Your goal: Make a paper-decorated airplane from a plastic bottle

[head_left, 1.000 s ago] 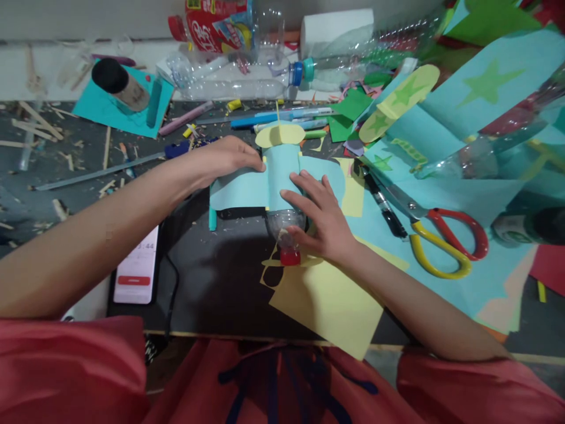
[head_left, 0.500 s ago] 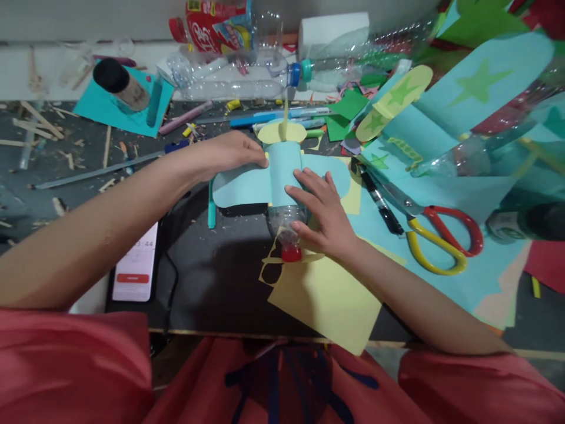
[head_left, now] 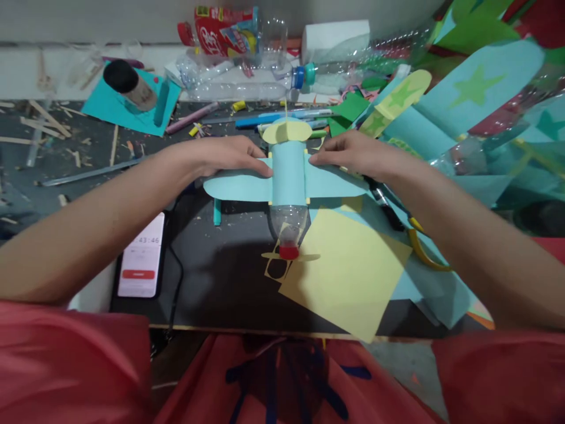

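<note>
A toy airplane made from a plastic bottle lies in the middle, wrapped in light blue paper (head_left: pixel 288 174). Its red cap (head_left: pixel 289 252) points toward me, with a thin yellow propeller strip (head_left: pixel 309 257) at it. Yellow tail pieces (head_left: pixel 286 131) stand at the far end. My left hand (head_left: pixel 236 156) is closed at the inner end of the left wing (head_left: pixel 238 188), thumb on top. At the inner end of the right wing (head_left: pixel 335 187), my right hand (head_left: pixel 348 154) pinches the paper with thumb and fingers. Fingertips under both wings are hidden.
Yellow paper (head_left: pixel 348 271) lies near the front edge. A phone (head_left: pixel 140 259) is at left. Scissors with a yellow handle (head_left: pixel 426 253) and a black marker (head_left: pixel 388 209) sit partly under my right arm. Bottles (head_left: pixel 238 88) line the back; another paper plane (head_left: pixel 477 88) stands right.
My right hand has moved from the near right side of the bottle to the right wing's far edge and closed on it. The right wing now sits lower and flatter. My left hand stays put.
</note>
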{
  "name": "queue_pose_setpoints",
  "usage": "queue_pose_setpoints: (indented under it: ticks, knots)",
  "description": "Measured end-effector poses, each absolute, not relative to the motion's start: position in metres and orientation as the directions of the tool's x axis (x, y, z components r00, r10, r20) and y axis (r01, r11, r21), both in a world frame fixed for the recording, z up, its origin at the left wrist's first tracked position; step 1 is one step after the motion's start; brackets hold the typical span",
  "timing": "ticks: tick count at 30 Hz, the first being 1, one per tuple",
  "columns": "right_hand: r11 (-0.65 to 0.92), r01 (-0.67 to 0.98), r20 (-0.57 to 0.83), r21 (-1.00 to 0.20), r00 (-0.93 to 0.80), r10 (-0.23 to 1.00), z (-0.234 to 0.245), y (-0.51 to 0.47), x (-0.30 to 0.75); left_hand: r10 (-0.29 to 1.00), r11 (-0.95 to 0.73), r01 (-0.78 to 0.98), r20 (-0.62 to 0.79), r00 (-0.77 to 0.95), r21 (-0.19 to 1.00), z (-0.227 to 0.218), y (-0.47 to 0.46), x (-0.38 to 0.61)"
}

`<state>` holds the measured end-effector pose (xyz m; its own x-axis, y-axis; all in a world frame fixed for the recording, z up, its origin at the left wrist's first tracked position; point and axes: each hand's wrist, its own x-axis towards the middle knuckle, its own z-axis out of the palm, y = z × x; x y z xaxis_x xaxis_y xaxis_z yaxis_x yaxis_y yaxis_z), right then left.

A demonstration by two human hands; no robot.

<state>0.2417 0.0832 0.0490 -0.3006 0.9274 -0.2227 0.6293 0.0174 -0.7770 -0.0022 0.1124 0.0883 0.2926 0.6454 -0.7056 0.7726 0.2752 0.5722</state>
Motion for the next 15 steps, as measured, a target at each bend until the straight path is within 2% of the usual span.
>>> queue_pose_setpoints:
  ticks: [6,9,12,15]
  knots:
    - [-0.029,0.499,-0.276,-0.866,-0.431,0.859,0.0404,0.095,0.2355,0.548,0.343,0.749,-0.769,0.33,0.566,0.0877,0.115,-0.0039]
    - [-0.132,0.443,-0.373,-0.887,-0.515,0.772,0.044,0.0921,0.2346,0.537,0.373,0.726,-0.772,0.339,0.578,0.0854,0.1163,-0.0056]
    - [-0.258,0.432,-0.467,-0.864,-0.497,0.731,0.048,0.0893,0.2351,0.542,0.382,0.718,-0.77,0.336,0.582,0.0842,0.1164,-0.0048]
    - [-0.23,0.456,-0.457,-0.86,-0.485,0.746,0.0482,0.0885,0.2379,0.56,0.367,0.737,-0.768,0.312,0.567,0.0841,0.1169,-0.0001]
